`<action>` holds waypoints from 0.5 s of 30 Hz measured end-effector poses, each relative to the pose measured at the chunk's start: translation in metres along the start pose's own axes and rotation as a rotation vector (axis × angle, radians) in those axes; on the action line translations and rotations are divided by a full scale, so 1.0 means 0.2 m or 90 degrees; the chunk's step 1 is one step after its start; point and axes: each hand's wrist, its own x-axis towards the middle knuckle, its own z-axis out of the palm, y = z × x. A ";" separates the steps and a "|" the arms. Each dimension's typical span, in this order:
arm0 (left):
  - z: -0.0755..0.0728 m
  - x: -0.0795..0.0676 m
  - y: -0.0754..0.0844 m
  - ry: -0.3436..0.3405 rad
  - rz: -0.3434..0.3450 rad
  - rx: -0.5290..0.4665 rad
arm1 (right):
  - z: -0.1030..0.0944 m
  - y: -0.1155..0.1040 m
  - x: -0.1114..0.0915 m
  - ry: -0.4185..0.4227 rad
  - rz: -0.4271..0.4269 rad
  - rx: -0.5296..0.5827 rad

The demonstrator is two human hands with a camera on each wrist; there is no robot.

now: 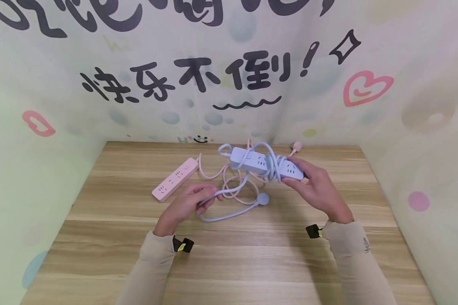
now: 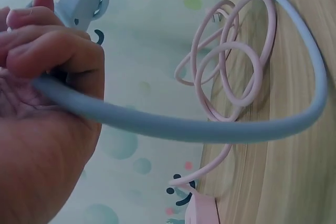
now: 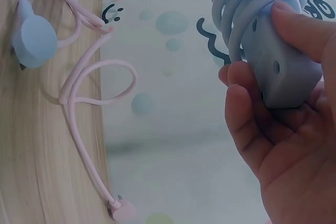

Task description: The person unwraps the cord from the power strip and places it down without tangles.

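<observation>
Raised over the table is a blue power strip (image 1: pixel 238 157), its own blue cord (image 1: pixel 229 191) wound several times around its body. My right hand (image 1: pixel 316 186) grips the strip's right end, thumb on one side and fingers beneath, as the right wrist view shows. Lower and to the left, my left hand (image 1: pixel 191 205) holds the cord in curled fingers. From that hand the cord (image 2: pixel 184 129) loops down and back to its round blue plug (image 1: pixel 263 198). In the right wrist view the plug (image 3: pixel 35 40) appears near the tabletop.
A pink power strip (image 1: pixel 175 179) lies behind the left hand. Its pink cord (image 1: pixel 213 176) sprawls in loops behind and below the blue strip, ending at a pink plug (image 1: pixel 297 146) near the back edge. Printed wall sheets (image 1: pixel 213 123) enclose the wooden table (image 1: pixel 244 262) at back and sides.
</observation>
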 end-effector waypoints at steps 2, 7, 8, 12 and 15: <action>0.01 0.00 0.01 -0.001 -0.026 0.006 | 0.00 0.00 0.00 -0.005 -0.002 0.007; 0.02 0.02 0.01 -0.007 -0.072 0.009 | 0.00 -0.01 -0.01 0.001 -0.012 0.032; 0.02 0.02 0.01 -0.007 -0.078 0.009 | 0.00 -0.01 -0.01 0.003 -0.014 0.037; 0.02 0.04 0.01 0.022 -0.124 -0.023 | -0.03 -0.03 -0.02 -0.002 -0.019 0.064; 0.02 0.05 0.01 0.069 -0.167 -0.042 | -0.05 -0.05 -0.03 -0.015 -0.029 0.070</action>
